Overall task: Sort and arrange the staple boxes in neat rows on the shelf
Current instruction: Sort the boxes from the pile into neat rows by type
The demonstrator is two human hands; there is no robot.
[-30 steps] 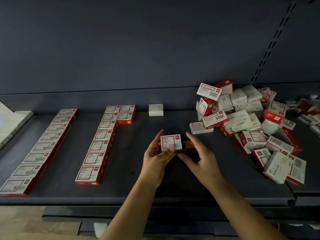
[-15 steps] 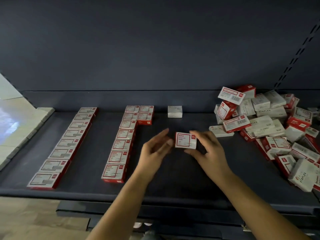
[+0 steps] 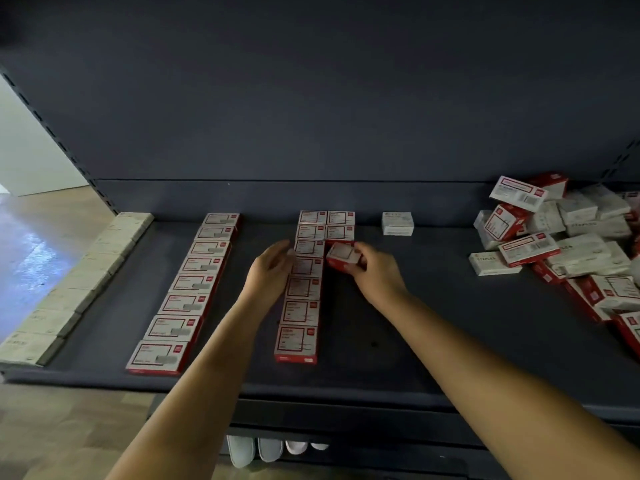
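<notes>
Right hand (image 3: 375,271) grips a red staple box (image 3: 341,255), tilted, just below the short second column (image 3: 340,226). Left hand (image 3: 273,270) loose, fingers relaxed over the long red row (image 3: 300,289). Bare shelf (image 3: 433,323) between there and the unsorted pile (image 3: 568,244) at right; lone white box (image 3: 397,223) against the back wall.
</notes>
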